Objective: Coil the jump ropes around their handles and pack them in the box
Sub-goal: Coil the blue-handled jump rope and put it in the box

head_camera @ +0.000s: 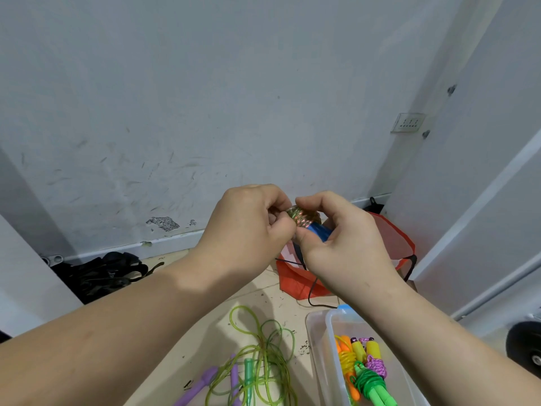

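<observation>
Over on the far left, a heap of black straps (pixel 102 273) sits on the floor against the wall, nothing to do with the job.

Moving right, the left hand (pixel 248 221) is raised in front of the wall, fingers curled in and pinching the top of a jump rope bundle (pixel 307 224) with blue handles and shiny greenish rope wound around them. The right hand (pixel 345 238) grips the same bundle from the other side, thumb on the blue part and fingers curled over the top. To me this looks like the last turns or the end tuck, but the fingers hide the rope end, so I can't say for sure. A red bag (pixel 392 244) lies on the floor behind the hands.

Down low, a loose green rope (pixel 263 347) sprawls on the floor with its green handle (pixel 248 373), and purple handles (pixel 205 379) lie beside it — none of that is coiled. Right of that, the clear plastic box (pixel 329 332) holds three finished bundles: orange handles with yellow rope (pixel 347 358), yellow handles with purple rope (pixel 373 358), and green on green (pixel 371 385).

By my count that's three packed, one nearly wrapped in hand, and probably two to go.
</observation>
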### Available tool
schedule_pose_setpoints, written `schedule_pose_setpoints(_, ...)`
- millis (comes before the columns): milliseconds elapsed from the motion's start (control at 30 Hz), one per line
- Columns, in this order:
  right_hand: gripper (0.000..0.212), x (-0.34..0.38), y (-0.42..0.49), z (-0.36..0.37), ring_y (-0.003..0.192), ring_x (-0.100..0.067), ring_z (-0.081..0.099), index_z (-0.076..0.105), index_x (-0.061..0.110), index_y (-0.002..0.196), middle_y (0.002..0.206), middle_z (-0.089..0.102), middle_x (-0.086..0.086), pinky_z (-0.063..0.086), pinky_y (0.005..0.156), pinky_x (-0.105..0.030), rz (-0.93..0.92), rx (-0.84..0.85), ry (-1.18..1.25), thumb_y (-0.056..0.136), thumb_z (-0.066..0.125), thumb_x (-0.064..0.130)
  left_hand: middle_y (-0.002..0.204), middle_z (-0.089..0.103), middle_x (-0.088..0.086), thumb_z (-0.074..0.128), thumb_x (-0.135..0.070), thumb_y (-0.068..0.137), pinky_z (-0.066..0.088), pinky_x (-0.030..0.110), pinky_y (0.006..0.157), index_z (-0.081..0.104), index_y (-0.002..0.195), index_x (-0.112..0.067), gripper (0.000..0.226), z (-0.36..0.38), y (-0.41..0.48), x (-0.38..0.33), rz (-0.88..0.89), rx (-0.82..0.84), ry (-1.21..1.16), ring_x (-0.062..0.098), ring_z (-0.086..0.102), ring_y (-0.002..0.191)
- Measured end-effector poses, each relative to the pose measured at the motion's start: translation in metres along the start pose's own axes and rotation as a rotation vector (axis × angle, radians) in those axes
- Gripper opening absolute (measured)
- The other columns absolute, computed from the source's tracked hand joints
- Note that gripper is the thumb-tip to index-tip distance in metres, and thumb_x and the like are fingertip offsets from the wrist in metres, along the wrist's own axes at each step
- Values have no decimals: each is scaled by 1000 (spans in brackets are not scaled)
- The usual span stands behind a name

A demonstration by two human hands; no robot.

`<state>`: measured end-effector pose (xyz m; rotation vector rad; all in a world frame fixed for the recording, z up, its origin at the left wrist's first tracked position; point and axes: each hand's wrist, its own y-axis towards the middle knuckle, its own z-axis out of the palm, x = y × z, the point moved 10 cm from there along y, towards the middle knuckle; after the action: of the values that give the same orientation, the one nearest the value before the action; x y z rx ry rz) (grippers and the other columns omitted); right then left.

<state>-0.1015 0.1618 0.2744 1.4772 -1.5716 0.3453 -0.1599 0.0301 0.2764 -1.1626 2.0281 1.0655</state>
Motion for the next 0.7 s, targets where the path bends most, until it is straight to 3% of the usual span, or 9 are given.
schedule_pose_setpoints(100,37,-1,1,-3,62,6,59,64,36,97,71,64,23,44,57,-10,34,8,74,85,77,4,66,71,-3,62,-8,83,46,23,51,70,81,-21,16,5,0,6,-56,34,-116,3,56,49)
schedule_pose_setpoints(233,32,-6,6,-8,57,3,57,69,22,105,90,72,13,44,58,-10,90,-11,176,83,82,3,67,65,-9,61,-4,92,40,10,52,70,93,-16,16,5,-1,4,-68,22,-244,-2,56,49)
schedule_pose_setpoints(367,34,-14,8,-5,64,4,61,67,23,105,100,74,9,47,63,-11,116,7,171,82,83,4,75,65,-4,60,2,88,51,26,61,65,101,-28,33,4,0,-4,45,39,-234,10,58,61)
schedule_pose_setpoints(467,40,-17,8,-6,64,4,60,64,25,109,106,71,12,46,62,-10,126,12,146,80,84,5,83,72,-9,63,1,87,57,36,70,74,93,-26,29,3,2,-8,140,45,-135,15,68,73)
schedule_pose_setpoints(567,48,-17,8,-8,79,14,62,61,26,116,109,68,18,46,71,-6,136,41,163,81,83,3,88,75,-11,67,-2,86,58,34,76,80,96,-21,25,1,3,-13,203,53,-61,9,71,81)
schedule_pose_setpoints(700,50,-16,8,-5,84,8,64,65,29,115,100,70,19,48,77,-11,119,124,89,81,78,-5,84,76,-10,76,-9,84,57,32,75,80,94,-23,18,7,2,-13,201,145,6,5,70,78)
